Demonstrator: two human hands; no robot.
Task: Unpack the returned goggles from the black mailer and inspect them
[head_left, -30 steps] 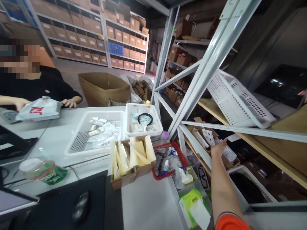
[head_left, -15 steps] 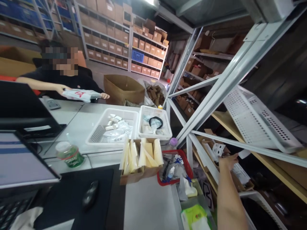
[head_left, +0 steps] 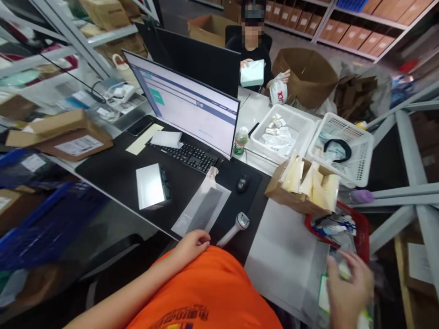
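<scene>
My left hand [head_left: 194, 244] rests against the orange shirt at the desk's front edge, its fingers curled together with nothing visible in them. Just beyond it lies a clear plastic bag [head_left: 202, 208], flat on the black mat. A white handheld scanner [head_left: 236, 228] lies to the right of that hand. My right hand [head_left: 351, 285], slightly blurred, hovers at the right with thumb and fingers apart. Beneath it is a green and white packet [head_left: 323, 294], partly covered by the hand. A white box [head_left: 150, 186] stands on the left of the mat.
A monitor [head_left: 192, 105], keyboard [head_left: 192, 156] and mouse [head_left: 242, 183] occupy the desk. A carton of yellowish envelopes [head_left: 298, 196], white baskets [head_left: 288, 119] and a red basket [head_left: 364, 233] line the right. Opposite, a person [head_left: 233, 43] holds a pale box [head_left: 253, 73] and a white bag [head_left: 278, 91].
The view has swung left and down to the desk. My right hand has come back from the shelf carton at the right. My left hand has come into view.
</scene>
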